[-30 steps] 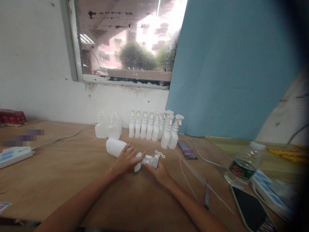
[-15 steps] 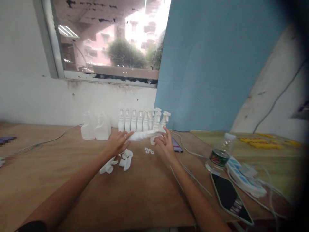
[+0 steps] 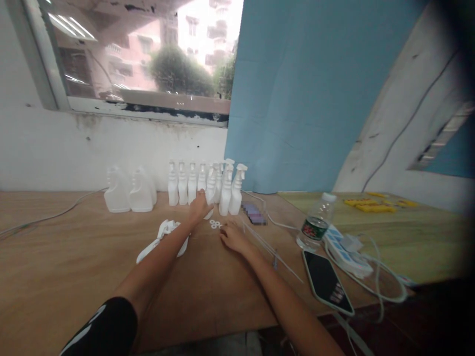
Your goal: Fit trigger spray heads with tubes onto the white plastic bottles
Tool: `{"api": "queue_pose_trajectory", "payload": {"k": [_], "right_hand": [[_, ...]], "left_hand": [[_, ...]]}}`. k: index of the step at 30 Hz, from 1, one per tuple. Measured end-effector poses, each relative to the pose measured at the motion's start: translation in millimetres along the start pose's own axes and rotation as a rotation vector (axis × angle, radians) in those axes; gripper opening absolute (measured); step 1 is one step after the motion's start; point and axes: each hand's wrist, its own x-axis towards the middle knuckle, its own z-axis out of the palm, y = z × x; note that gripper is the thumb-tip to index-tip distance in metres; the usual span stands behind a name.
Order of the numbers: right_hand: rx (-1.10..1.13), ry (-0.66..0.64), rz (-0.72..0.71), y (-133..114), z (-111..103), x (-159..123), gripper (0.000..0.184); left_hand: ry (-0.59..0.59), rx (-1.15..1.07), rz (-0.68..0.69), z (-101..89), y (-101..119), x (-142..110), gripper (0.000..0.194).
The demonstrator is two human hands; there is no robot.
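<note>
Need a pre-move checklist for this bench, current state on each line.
1. Left hand grip on the spray bottle firm: cannot tell, hand hides contact.
2. Right hand at the white rings: ok, contact unclear.
3. Loose white parts fully visible: not ok, left forearm covers some.
4. Back-row bottles upright: ok.
5. Water bottle upright, capped: ok.
6. Phone well back from table edge: not ok, near corner at edge.

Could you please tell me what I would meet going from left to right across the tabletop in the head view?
Pair of white jugs, left hand, right hand, blurred purple item, clear bottle with a green label, yellow pieces.
</note>
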Motion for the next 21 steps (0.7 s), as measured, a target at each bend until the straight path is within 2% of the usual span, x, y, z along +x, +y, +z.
{"api": "queue_pose_trajectory", "payload": {"k": [7, 13, 17, 21], "right_hand": [[0.001, -0.017, 0.011, 1, 0, 0, 0.017], [0.029, -0.052, -0.003, 1, -1, -2, 0.02], [0.016, -0.049, -0.009, 2, -2, -2, 0.019], [0.028, -0.018, -0.031, 3, -1, -2, 0.014]], "left_hand": [[0.032, -0.009, -0.097, 32.3, 10, 4, 0.062], [0.029, -0.007, -0.095, 44.3, 23, 11, 0.065], [0.013, 0.0, -0.102, 38.8, 29, 12, 0.068], [-0.099, 0.055, -0.044, 11.5, 19, 6, 0.061]]}}
